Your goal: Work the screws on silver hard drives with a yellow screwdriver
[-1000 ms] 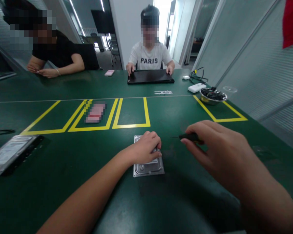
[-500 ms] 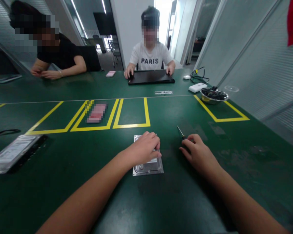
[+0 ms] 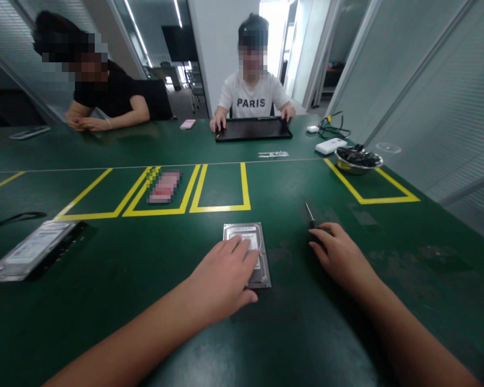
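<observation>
A silver hard drive [image 3: 262, 275] with a white label lies flat on the green table in front of me. Over its left and lower part rests my left hand [image 3: 226, 277], fingers stretched out and thumb apart at the near edge; it covers part of the label. To the right of the drive, my right hand [image 3: 341, 252] is closed around a screwdriver [image 3: 312, 219]. Its thin metal shaft points away and slightly left, while most of the dark handle is hidden by the fingers.
Another hard drive [image 3: 36, 244] lies at left near a black cable [image 3: 14, 219]. Yellow tape outlines mark the table [image 3: 286, 333]. A metal bowl [image 3: 357, 168] of dark parts stands at right. Across from me, one person [image 3: 252, 94] holds a black panel [image 3: 254, 129]; another person [image 3: 108, 91] sits left.
My left hand has shifted back toward me and spread its fingers, uncovering the drive's far end. The screwdriver stays in my right hand. The whole view has shifted slightly.
</observation>
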A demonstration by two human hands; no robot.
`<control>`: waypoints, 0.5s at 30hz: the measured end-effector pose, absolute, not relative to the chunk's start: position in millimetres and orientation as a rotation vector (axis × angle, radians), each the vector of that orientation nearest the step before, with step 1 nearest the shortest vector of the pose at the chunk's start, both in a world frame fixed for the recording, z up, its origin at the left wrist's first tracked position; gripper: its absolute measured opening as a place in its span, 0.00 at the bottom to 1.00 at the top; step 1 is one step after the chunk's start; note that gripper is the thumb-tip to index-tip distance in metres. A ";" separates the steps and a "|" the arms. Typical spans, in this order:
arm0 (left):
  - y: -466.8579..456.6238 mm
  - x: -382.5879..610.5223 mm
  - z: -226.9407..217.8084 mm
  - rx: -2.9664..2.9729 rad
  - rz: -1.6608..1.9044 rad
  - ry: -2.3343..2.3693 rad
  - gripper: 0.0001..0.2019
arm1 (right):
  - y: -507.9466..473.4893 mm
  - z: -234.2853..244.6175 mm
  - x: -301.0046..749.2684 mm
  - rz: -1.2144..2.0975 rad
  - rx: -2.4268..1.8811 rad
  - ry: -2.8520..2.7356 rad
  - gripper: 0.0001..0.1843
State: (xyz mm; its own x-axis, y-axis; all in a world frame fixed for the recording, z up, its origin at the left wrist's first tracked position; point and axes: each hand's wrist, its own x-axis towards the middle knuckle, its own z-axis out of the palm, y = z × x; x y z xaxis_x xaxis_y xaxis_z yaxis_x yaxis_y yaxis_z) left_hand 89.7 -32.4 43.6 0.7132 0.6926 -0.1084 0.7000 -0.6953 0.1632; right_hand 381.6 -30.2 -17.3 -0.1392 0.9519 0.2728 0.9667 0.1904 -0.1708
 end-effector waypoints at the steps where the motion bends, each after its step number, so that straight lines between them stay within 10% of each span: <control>1: -34.9 84.7 38.5 2.735 -0.040 1.166 0.37 | -28.9 -18.1 383.2 -0.070 -1.822 -2.150 0.19; 15: -45.7 75.1 1.5 2.810 0.182 1.179 0.34 | -19.4 -27.7 391.5 -0.145 -1.912 -2.090 0.20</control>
